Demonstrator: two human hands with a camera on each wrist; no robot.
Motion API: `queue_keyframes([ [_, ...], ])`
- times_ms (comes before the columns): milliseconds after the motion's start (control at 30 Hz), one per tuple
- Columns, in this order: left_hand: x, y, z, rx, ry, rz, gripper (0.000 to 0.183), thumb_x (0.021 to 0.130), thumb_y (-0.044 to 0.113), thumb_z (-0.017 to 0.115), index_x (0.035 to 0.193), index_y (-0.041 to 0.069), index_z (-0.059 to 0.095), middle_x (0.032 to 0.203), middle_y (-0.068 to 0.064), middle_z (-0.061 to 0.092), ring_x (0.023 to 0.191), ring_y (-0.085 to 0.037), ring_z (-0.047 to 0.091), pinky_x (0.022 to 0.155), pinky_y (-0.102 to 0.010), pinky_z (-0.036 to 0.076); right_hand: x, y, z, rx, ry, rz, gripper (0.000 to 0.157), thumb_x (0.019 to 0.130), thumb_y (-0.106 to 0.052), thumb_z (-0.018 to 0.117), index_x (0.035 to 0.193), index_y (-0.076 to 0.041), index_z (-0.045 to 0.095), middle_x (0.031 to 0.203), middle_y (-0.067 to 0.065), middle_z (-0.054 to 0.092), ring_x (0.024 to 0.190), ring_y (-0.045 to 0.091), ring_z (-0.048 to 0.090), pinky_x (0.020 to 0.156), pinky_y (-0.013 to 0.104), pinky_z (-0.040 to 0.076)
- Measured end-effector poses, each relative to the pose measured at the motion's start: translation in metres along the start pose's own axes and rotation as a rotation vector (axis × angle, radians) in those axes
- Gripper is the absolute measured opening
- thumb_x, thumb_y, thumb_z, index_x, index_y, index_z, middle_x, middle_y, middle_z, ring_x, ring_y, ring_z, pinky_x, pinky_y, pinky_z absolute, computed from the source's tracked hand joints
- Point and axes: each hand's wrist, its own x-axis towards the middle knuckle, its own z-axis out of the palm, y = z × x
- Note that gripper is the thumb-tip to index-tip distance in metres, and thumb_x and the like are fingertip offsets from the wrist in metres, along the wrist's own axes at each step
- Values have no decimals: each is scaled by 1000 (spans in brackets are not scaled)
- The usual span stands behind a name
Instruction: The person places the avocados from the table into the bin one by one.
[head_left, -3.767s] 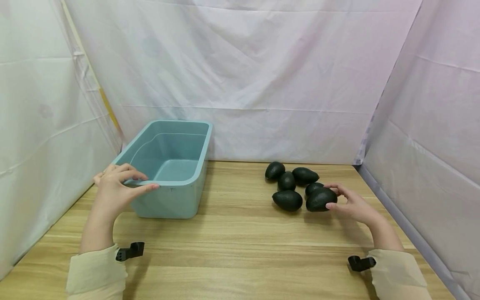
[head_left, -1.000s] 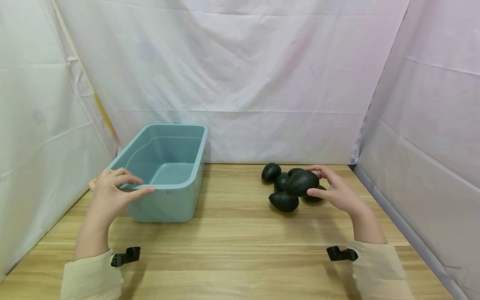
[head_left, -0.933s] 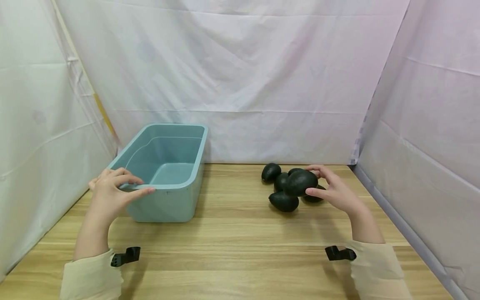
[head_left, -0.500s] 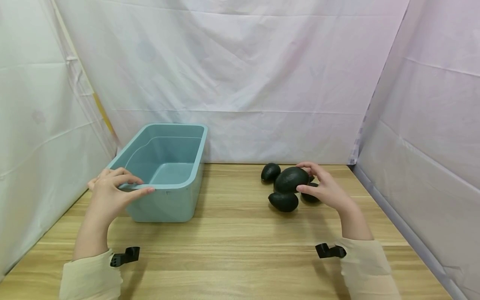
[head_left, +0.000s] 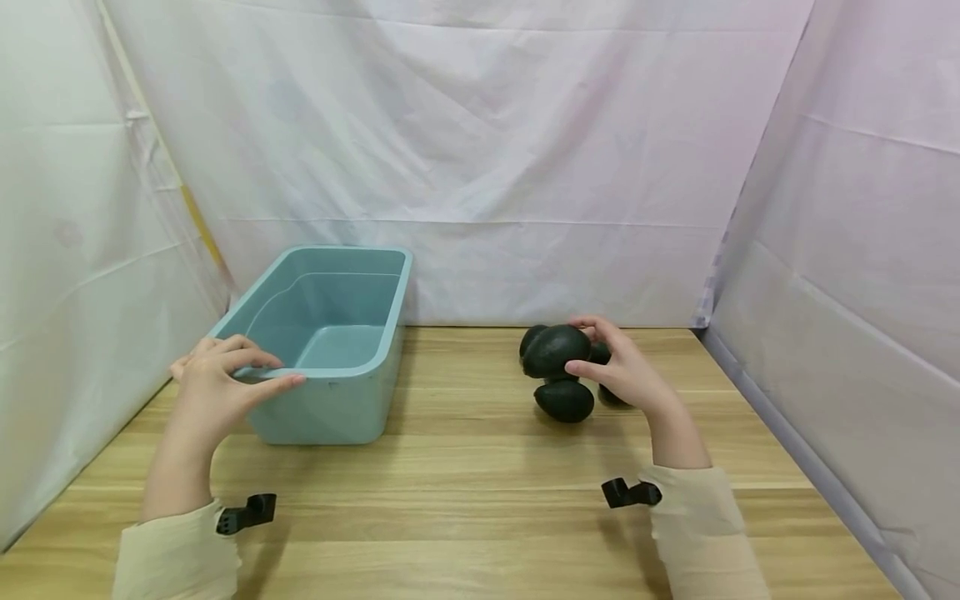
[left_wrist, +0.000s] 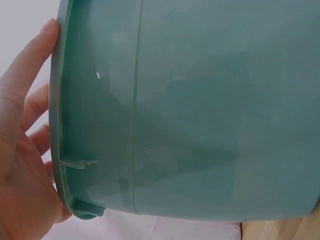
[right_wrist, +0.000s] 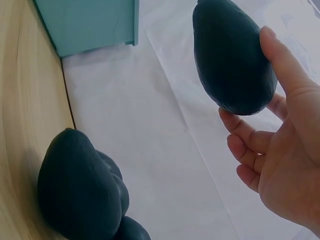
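My right hand (head_left: pixel 624 368) holds a dark green avocado (head_left: pixel 556 351) between thumb and fingers. In the right wrist view this avocado (right_wrist: pixel 232 57) hangs clear of the others, its narrow end away from the palm. Below and behind it several more avocados lie on the table, one (head_left: pixel 564 401) nearest the front and others partly hidden by the held one and the hand. At the left my left hand (head_left: pixel 217 383) grips the near rim of a blue-green plastic bin (head_left: pixel 322 408), thumb outside and fingers over the edge. The left wrist view shows the thumb (left_wrist: pixel 35 55) against the bin's rim.
The bin stands on the left of a wooden table (head_left: pixel 465 500), its inner floor (head_left: pixel 341 346) bare. White cloth (head_left: pixel 480 150) hangs behind the table and along both sides. A small black device (head_left: pixel 630 492) sits at each wrist.
My right hand has lifted the avocado off the table and carried it left over the other avocados. The left hand keeps its grip on the bin's rim.
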Motion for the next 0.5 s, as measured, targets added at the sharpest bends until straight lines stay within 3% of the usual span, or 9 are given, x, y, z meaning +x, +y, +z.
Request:
queue_keyframes([
  [167,0,0,0,-7,3,3,22,64,18,91,75,12,73,79,0,60,88,-21,39,88,-58,7,6,-4,5,46,-3,1,56,88,-5,69,137,-3,42,113,20,55,107,35,49,90,55,36],
  [367,-1,-1,0,-1,4,6,22,64,20,91,75,11,73,78,0,60,87,-21,38,87,-59,7,12,-6,11,53,4,3,56,88,-16,71,136,-11,44,114,14,55,104,28,50,87,49,38],
  [500,-1,-1,1,-2,0,6,22,64,20,90,75,11,73,79,0,60,87,-21,38,87,-59,7,15,-8,15,43,13,-1,57,88,-22,72,136,-12,44,114,14,54,103,29,49,88,51,38],
])
